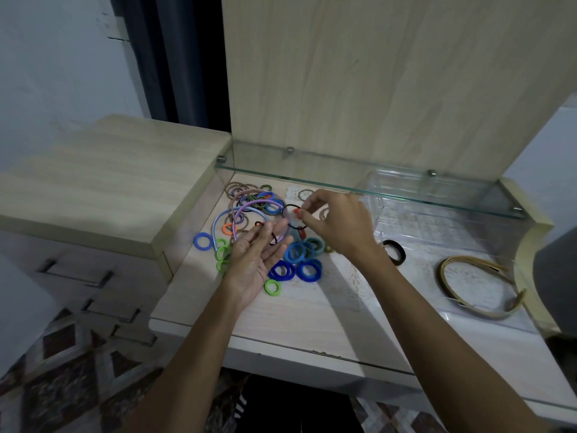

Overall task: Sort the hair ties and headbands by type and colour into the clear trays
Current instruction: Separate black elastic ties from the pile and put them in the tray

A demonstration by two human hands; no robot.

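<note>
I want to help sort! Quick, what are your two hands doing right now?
Left hand: open, palm up, fingers straight; a thin black hair tie lies on them.
Right hand: pinches another thin black hair tie above the pile.

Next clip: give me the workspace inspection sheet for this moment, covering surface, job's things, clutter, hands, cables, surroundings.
Surface: pale wood-grain dresser top, lace mat under the trays, glass shelf above.
Job's things: mixed pile of hair ties at left, with blue ties, green ties and pastel headbands; clear trays at right, one holding gold headbands, a black tie nearby.
Clutter: nothing seen.
Hands: right hand pinches a thin black tie; left hand palm up, fingers relaxed, with another thin dark tie at its fingertips; whether it holds it, cannot tell.
Cables: nothing seen.
Surroundings: drawer unit left, wood panel behind, patterned floor below.
</note>
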